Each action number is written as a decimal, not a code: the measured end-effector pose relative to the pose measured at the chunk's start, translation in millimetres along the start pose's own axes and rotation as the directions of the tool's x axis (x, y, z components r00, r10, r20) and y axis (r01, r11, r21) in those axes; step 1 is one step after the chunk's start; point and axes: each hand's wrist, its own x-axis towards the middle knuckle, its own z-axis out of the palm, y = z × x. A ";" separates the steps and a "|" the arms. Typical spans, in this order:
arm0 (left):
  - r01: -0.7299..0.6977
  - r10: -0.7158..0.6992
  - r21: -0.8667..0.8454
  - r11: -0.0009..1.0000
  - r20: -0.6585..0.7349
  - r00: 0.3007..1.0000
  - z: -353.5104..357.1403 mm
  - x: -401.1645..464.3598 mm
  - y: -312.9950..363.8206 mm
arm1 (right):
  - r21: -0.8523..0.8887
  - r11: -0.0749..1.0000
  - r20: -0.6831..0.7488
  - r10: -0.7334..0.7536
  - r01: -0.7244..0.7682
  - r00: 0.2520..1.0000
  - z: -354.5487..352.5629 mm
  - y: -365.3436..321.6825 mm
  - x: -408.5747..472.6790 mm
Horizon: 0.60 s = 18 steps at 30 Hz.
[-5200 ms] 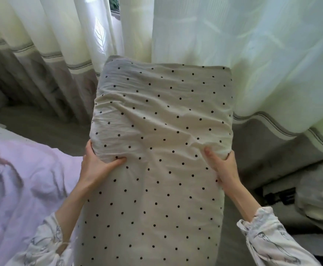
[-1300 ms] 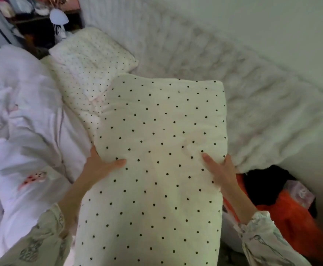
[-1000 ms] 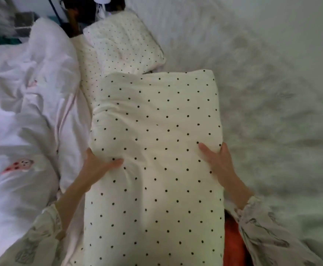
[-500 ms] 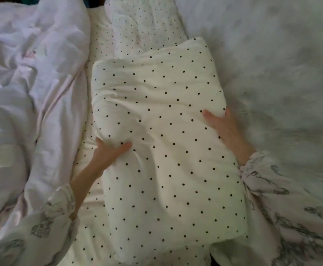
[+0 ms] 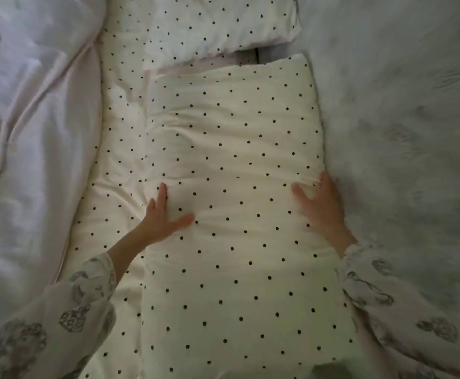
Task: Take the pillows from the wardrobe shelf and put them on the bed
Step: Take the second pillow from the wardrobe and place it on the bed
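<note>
Polka-dot pillow (image 5: 239,203) lies flat on bed sheet (image 5: 108,203), long axis running away from the person; left hand (image 5: 160,217) and right hand (image 5: 323,209) rest open-palmed on opposite long edges, gripping nothing; second pillow (image 5: 212,26) just beyond.

**Both hands flat on pillow, nothing gripped**

Left hand (image 5: 161,218) lies palm down on the pillow's (image 5: 231,165) left edge, fingers spread, thumb angled inward. Right hand (image 5: 322,207) lies on the pillow's right edge, fingers extended forward, thumb pointing inward. Both forearms reach in from below the pillow's near end, patterned sleeves pulled back to the wrists.
</note>
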 end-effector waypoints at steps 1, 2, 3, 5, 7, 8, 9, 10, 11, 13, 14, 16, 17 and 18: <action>-0.004 0.004 -0.030 1.000 0.000 1.000 0.0 0.1 -1.7 | 0.061 0.997 0.015 0.055 -0.055 0.998 -2.6 -1.8 5.0; -0.002 0.002 -0.077 0.997 0.003 1.000 -0.5 0.6 -2.5 | 0.117 0.988 0.048 0.100 -0.105 0.994 -5.3 -4.0 9.4; 0.009 -0.007 -0.137 0.990 0.018 1.000 -1.2 0.6 -2.7 | 0.170 0.975 0.081 0.129 -0.141 0.988 -7.7 -6.3 13.2; 0.039 -0.025 -0.267 0.963 0.056 0.998 -2.5 -0.1 -1.3 | 0.262 0.949 0.111 0.152 -0.176 0.982 -11.1 -10.9 17.5; 0.022 -0.012 -0.325 0.945 0.033 0.999 -0.8 -0.1 1.9 | 0.295 0.939 0.095 0.155 -0.177 0.983 -13.1 -16.3 16.9; 0.001 -0.002 -0.334 0.943 -0.002 1.000 0.7 -0.3 4.8 | 0.300 0.940 0.078 0.145 -0.162 0.986 -14.6 -19.8 16.1; -0.015 0.002 -0.344 0.939 -0.037 0.999 2.3 -0.9 9.0 | 0.304 0.943 0.057 0.127 -0.139 0.990 -16.8 -23.5 15.8; -0.030 0.006 -0.358 0.933 -0.066 0.998 3.6 -2.3 13.1 | 0.305 0.945 0.035 0.109 -0.114 0.993 -19.9 -26.7 15.7; -0.043 0.010 -0.366 0.930 -0.092 0.996 4.8 -3.5 16.0 | 0.305 0.948 0.014 0.089 -0.089 0.996 -23.5 -29.6 16.4; -0.058 0.012 -0.364 0.930 -0.126 0.992 6.6 -5.3 18.5 | 0.293 0.955 -0.018 0.058 -0.050 0.998 -30.1 -33.2 19.1; -0.055 0.009 -0.357 0.932 -0.128 0.992 7.2 -6.1 17.4 | 0.282 0.958 -0.027 0.054 -0.044 0.998 -31.4 -33.2 19.8; -0.046 0.014 -0.325 0.945 -0.101 0.995 8.2 -6.9 11.3 | 0.279 0.959 -0.026 0.058 -0.048 0.998 -28.9 -29.0 18.8; -0.042 0.019 -0.295 0.955 -0.080 0.997 8.8 -7.5 7.6 | 0.287 0.957 -0.017 0.061 -0.053 0.998 -25.6 -25.2 16.0; -0.039 0.023 -0.262 0.964 -0.066 0.998 9.2 -8.1 4.1 | 0.287 0.957 -0.009 0.056 -0.051 0.998 -22.0 -20.7 12.4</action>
